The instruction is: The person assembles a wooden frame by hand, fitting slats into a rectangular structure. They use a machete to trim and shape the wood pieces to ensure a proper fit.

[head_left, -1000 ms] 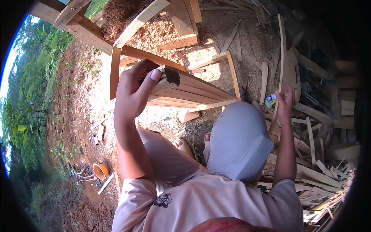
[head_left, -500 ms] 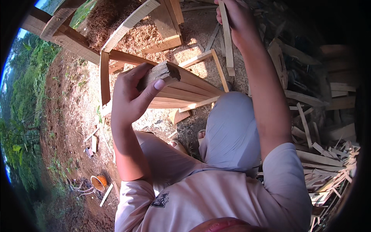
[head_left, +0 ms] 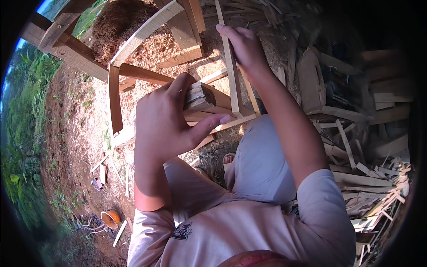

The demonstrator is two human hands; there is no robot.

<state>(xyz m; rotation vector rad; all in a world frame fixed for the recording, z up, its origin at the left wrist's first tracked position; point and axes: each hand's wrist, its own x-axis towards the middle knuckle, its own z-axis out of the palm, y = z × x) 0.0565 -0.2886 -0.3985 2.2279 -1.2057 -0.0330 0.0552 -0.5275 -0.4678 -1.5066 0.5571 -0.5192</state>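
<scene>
I see my left hand (head_left: 167,122) closed around one short, rough wooden block (head_left: 199,97), thumb beneath and fingers over the top, pressing it to the near edge of the slatted wooden frame (head_left: 116,102), apparently to steady that edge. My right hand (head_left: 244,46) grips one long thin slat (head_left: 231,71) near its upper end, holding it upright across the frame's far-right corner, seemingly to line it up with the slats already laid there. I count one block, one held slat, one frame. Loose offcuts (head_left: 364,187) lie heaped to the right; one orange bowl (head_left: 110,219) sits on the dirt ground (head_left: 75,133) at lower left.
</scene>
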